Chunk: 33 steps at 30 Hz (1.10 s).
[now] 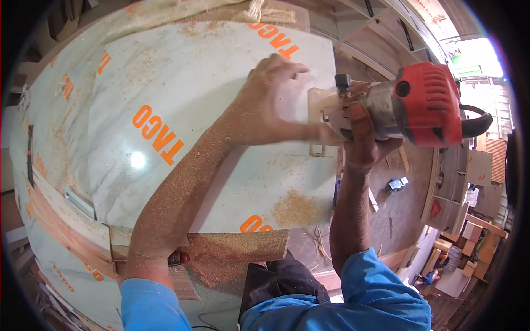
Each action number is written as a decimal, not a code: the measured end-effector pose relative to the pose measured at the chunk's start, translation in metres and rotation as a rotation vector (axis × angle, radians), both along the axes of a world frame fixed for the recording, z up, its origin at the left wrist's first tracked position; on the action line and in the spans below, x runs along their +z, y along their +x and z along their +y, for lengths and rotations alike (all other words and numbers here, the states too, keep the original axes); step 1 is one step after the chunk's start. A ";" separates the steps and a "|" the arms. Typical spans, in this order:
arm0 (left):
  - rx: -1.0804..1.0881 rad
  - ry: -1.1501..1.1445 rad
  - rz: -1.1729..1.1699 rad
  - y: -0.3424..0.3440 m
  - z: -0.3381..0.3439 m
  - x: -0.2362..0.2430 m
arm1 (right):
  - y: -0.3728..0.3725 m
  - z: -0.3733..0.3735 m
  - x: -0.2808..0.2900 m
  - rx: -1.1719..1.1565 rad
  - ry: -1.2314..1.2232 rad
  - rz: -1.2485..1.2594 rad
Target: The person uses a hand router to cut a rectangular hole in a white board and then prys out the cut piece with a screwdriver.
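A red and silver trim router (430,102) lies on its side at the right edge of a white marbled board (215,185) with orange lettering. My right hand (364,135) is wrapped round its metal neck near the base, thumb on top. My left hand (256,113) hovers over the board, slightly blurred, holding nothing. Its fingers are spread and half bent, and the thumb reaches to the router's base; I cannot tell whether it touches. The router's pale flat base plate (314,99) shows at the board's edge. Sawdust coats my left forearm.
Sawdust (298,207) is heaped near the board's front edge, with more on a wooden piece (237,245) below. A blue object (397,183) lies on the floor at right. Cabinet frames (359,27) stand at the far right, stacked wood pieces (475,243) at lower right.
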<state>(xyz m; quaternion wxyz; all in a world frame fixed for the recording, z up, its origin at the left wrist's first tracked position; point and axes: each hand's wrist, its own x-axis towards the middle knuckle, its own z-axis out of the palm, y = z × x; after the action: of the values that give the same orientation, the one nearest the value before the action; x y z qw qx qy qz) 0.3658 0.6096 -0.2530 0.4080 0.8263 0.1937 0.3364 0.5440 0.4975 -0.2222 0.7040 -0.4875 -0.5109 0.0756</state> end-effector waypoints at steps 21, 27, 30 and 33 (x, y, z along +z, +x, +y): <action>0.187 -0.247 -0.167 -0.007 -0.205 0.200 | -0.017 -0.206 0.116 0.278 -0.757 -0.033; 0.295 -0.121 -0.103 -0.065 -0.274 0.209 | -0.045 -0.252 0.123 0.639 -0.813 0.087; 0.417 -0.060 -0.079 -0.092 -0.309 0.203 | -0.066 -0.269 0.116 0.754 -0.817 0.090; 0.592 0.031 -0.057 -0.119 -0.343 0.202 | -0.095 -0.289 0.107 0.804 -0.878 0.129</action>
<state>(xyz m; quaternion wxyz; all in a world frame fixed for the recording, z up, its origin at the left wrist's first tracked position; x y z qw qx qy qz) 0.2471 0.2667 -0.0506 0.2845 0.7303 0.4096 0.4669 0.4494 0.2082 -0.1154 0.3825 -0.4957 -0.5327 0.5694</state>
